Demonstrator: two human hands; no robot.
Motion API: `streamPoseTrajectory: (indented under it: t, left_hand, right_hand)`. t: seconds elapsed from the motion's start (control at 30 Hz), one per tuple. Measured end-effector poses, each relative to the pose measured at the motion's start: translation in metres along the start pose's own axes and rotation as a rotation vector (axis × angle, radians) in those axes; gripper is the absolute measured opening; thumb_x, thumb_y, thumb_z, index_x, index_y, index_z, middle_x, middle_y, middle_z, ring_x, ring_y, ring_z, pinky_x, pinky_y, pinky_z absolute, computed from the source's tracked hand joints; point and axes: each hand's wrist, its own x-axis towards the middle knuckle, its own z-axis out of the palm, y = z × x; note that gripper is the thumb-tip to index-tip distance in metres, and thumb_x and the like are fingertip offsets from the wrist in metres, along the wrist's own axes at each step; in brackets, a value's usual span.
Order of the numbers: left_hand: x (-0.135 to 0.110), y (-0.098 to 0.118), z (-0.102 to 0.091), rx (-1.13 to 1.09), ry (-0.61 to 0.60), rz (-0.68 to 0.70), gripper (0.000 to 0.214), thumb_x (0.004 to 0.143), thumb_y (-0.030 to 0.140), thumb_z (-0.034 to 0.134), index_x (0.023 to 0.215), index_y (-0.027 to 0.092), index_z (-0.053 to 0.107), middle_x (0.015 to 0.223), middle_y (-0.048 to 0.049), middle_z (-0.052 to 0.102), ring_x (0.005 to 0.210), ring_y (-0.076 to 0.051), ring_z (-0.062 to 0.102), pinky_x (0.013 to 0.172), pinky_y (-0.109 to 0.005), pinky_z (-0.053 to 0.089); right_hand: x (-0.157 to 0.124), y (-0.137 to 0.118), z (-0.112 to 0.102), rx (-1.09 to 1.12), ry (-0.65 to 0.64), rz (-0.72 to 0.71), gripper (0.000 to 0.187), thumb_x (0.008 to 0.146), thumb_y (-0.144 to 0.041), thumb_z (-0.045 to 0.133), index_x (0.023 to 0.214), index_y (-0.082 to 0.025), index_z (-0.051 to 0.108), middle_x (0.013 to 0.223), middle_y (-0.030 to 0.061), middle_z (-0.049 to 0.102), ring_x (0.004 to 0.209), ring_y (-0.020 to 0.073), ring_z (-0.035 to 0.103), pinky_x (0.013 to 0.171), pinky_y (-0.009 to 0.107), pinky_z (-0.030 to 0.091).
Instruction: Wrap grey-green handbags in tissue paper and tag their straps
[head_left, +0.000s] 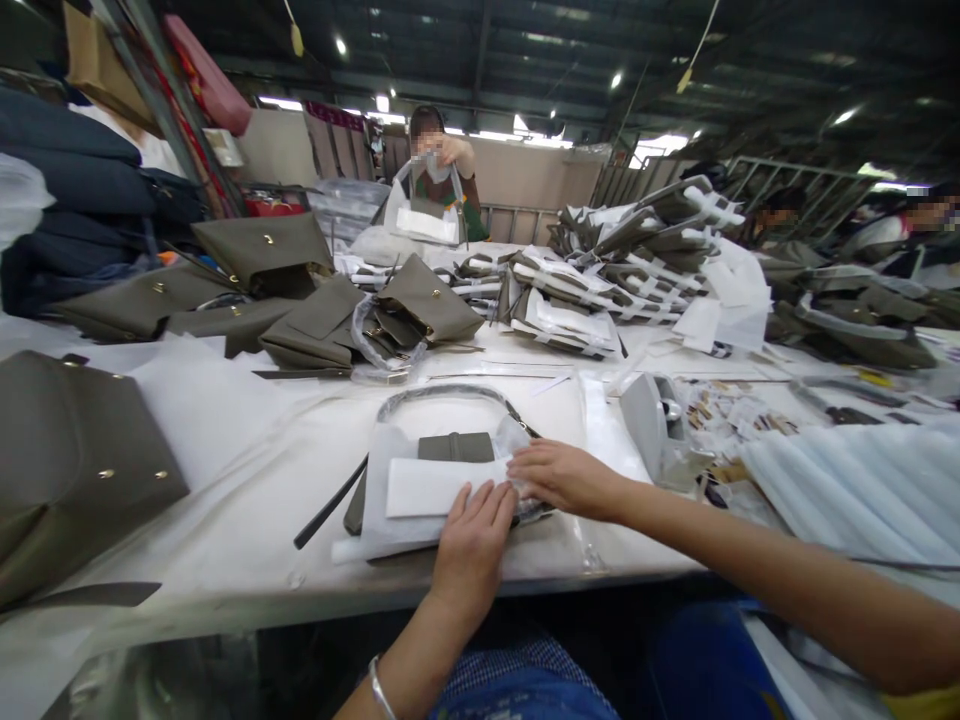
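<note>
In front of me on the table lies an olive-grey handbag [456, 446], mostly covered by white tissue paper [379, 545]. A folded white sheet [424, 488] rests on top of it. My left hand [474, 530] lies with fingers stretched out over the lower right part of the sheet. Flat against the right end of the sheet and wrapping is my right hand [562, 478], its fingers extended and meeting the left fingertips. The bag's handle [450, 392], wrapped in clear plastic, arches behind it. A dark strap [330, 503] sticks out at the left.
Several unwrapped olive bags [262, 255] sit at the left, with a larger one [75, 460] nearer. Wrapped bags [622, 270] are piled at the back right. A grey tape dispenser [654, 425] and pale foam sheets [862, 485] are at the right. Across the table, a person [442, 180] holds a bag.
</note>
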Motion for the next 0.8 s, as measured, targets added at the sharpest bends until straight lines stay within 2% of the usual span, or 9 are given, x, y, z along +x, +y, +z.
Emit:
streamPoseTrajectory:
  t: [0.1,0.17,0.23,0.3,0.37,0.47,0.6,0.7,0.8]
  left_hand:
    - [0.0,0.0,0.0,0.008,0.006,0.003,0.051,0.088,0.003,0.043,0.136,0.018,0.053,0.136,-0.0077,0.062,0.128,-0.024,0.055,0.113,-0.048,0.041]
    - [0.001,0.0,-0.001,0.015,-0.003,0.009,0.054,0.087,0.002,0.042,0.137,0.017,0.052,0.137,-0.0075,0.061,0.128,-0.024,0.055,0.113,-0.048,0.04]
    - [0.001,0.0,-0.001,0.024,-0.017,0.016,0.055,0.086,0.002,0.042,0.138,0.017,0.051,0.139,-0.007,0.06,0.129,-0.024,0.054,0.113,-0.049,0.04]
    - [0.001,0.001,-0.002,0.031,-0.029,0.019,0.054,0.087,0.003,0.043,0.139,0.017,0.05,0.14,-0.0068,0.059,0.13,-0.025,0.053,0.113,-0.049,0.041]
    - [0.0,0.001,-0.003,0.033,-0.035,0.019,0.053,0.088,0.004,0.044,0.138,0.017,0.051,0.14,-0.0063,0.058,0.13,-0.025,0.053,0.112,-0.05,0.041]
    - [-0.001,0.001,-0.002,0.043,-0.031,0.015,0.051,0.088,0.006,0.046,0.137,0.018,0.052,0.141,-0.0051,0.058,0.131,-0.024,0.052,0.112,-0.05,0.042]
    - [-0.003,0.0,-0.002,0.055,-0.024,0.028,0.053,0.088,0.007,0.047,0.139,0.019,0.051,0.142,-0.0051,0.057,0.132,-0.024,0.051,0.112,-0.05,0.041]
    - [-0.002,-0.001,-0.001,0.057,-0.026,0.037,0.053,0.089,0.007,0.046,0.14,0.019,0.049,0.143,-0.0047,0.055,0.132,-0.024,0.051,0.113,-0.049,0.04]
    - [-0.002,-0.001,-0.002,0.073,-0.02,0.053,0.052,0.09,0.008,0.045,0.141,0.019,0.048,0.144,-0.0037,0.054,0.132,-0.024,0.051,0.112,-0.048,0.04]
  right_hand:
    - [-0.012,-0.001,0.021,-0.108,-0.008,0.028,0.047,0.1,-0.041,0.048,0.142,-0.02,0.051,0.143,0.0115,0.055,0.138,0.0252,0.044,0.118,0.049,0.026]
    - [-0.011,0.001,0.026,-0.15,0.016,0.079,0.05,0.1,-0.044,0.046,0.145,-0.021,0.047,0.148,0.0109,0.05,0.141,0.0259,0.039,0.119,0.052,0.022]
    - [-0.008,0.001,0.024,-0.178,0.033,0.123,0.05,0.1,-0.045,0.047,0.143,-0.021,0.05,0.147,0.0101,0.051,0.142,0.0283,0.038,0.118,0.056,0.021]
    - [-0.006,-0.003,0.019,-0.198,0.061,0.176,0.044,0.099,-0.042,0.048,0.138,-0.021,0.055,0.143,0.0096,0.055,0.141,0.0305,0.039,0.117,0.059,0.022]
    - [-0.008,-0.009,0.014,-0.201,0.147,0.247,0.036,0.1,-0.035,0.048,0.131,-0.021,0.061,0.137,0.0097,0.06,0.137,0.03,0.045,0.115,0.059,0.025]
    - [-0.018,-0.015,0.011,-0.146,0.338,0.324,0.031,0.1,-0.028,0.046,0.124,-0.02,0.065,0.126,0.0093,0.068,0.125,0.0258,0.056,0.111,0.05,0.037]
    - [-0.026,-0.018,0.017,-0.059,0.43,0.314,0.028,0.098,-0.029,0.05,0.119,-0.021,0.067,0.12,0.0086,0.07,0.117,0.0246,0.06,0.105,0.044,0.046]
    - [-0.024,-0.02,0.026,-0.066,0.42,0.271,0.032,0.096,-0.032,0.055,0.123,-0.02,0.066,0.132,0.0104,0.064,0.129,0.0274,0.053,0.111,0.048,0.041]
    - [-0.023,-0.022,0.037,-0.075,0.336,0.188,0.038,0.098,-0.034,0.053,0.132,-0.02,0.06,0.139,0.0091,0.059,0.136,0.0263,0.047,0.117,0.051,0.031]
